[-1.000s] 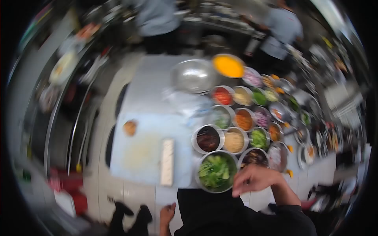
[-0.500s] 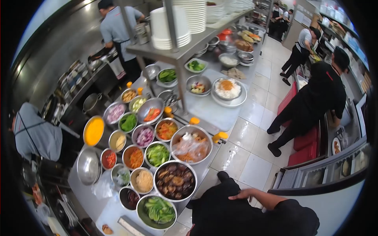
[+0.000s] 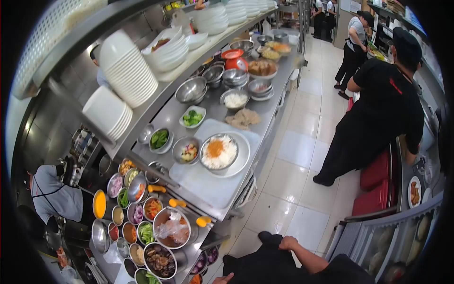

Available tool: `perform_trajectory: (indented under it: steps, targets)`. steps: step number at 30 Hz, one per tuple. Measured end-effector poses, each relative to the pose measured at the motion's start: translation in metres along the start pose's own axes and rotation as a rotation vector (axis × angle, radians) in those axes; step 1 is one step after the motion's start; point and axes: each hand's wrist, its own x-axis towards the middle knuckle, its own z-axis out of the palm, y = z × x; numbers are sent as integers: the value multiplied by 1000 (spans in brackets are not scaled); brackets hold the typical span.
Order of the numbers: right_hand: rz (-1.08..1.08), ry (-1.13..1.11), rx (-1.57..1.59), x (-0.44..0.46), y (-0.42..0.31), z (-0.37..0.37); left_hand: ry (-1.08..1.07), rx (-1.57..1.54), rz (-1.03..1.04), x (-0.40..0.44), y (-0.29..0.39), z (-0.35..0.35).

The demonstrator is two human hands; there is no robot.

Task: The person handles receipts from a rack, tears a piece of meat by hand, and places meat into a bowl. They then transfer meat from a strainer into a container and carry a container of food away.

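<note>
My right hand (image 3: 288, 243) hangs in front of my black clothing with its fingers curled in; nothing shows in it. At the bottom edge, only part of my left hand (image 3: 223, 279) is in view, one finger stretched out and no object visible on it. Nearest to it on the steel counter are a bowl of dark mushrooms (image 3: 161, 261) and a bowl of leafy greens (image 3: 150, 278). Behind these stands a steel bowl with orange-pink contents and a clear plastic bag (image 3: 172, 230). A bowl of rice with an orange topping (image 3: 218, 150) rests on a plate on the white cutting board (image 3: 191, 182).
White containers (image 3: 124, 71) are stacked on the overhead shelf (image 3: 163, 87). A co-worker in black (image 3: 378, 109) stands at the right counter, beside red bins (image 3: 376, 189). Tiled floor (image 3: 279, 175) runs between the counters. Yellow-orange handles (image 3: 203, 221) stick out along the counter edge.
My view has shifted along the aisle, so the ingredient bowls now sit lower left and more shelf shows. My right hand's fingers have curled in. Part of my left hand has come into view.
</note>
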Motion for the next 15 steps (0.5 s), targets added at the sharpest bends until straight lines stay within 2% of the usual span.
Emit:
perform_trajectory:
  steps: [1, 2, 3, 4, 5, 7, 8, 9, 11, 15]
  targets:
    - [41, 35, -51, -5, 6, -12, -4, 20, 21, 2, 14, 6]
    - [38, 168, -61, -10, 14, -10, -8, 38, 43, 4, 28, 12]
    - [93, 137, 26, -9, 19, -13, -13, 54, 67, 9, 44, 18]
    - [34, 183, 126, -2, 29, -8, -23, 68, 89, 14, 56, 26]
    - [57, 109, 168, -4, 27, -14, -31, 84, 108, 17, 70, 31]
    - [-34, 132, 327, 11, 27, -5, -45, 121, 145, 25, 93, 37]
    - [-123, 33, 349, 22, 27, -5, -54, 139, 160, 30, 104, 39]
    - [-224, -5, 238, 35, 25, -7, -55, 161, 172, 34, 111, 40]
    - [-271, 2, 99, 46, 8, -27, -65, 196, 214, 43, 130, 40]
    - [-72, -20, 341, 62, -5, -76, -137, 288, 314, 77, 171, 41]
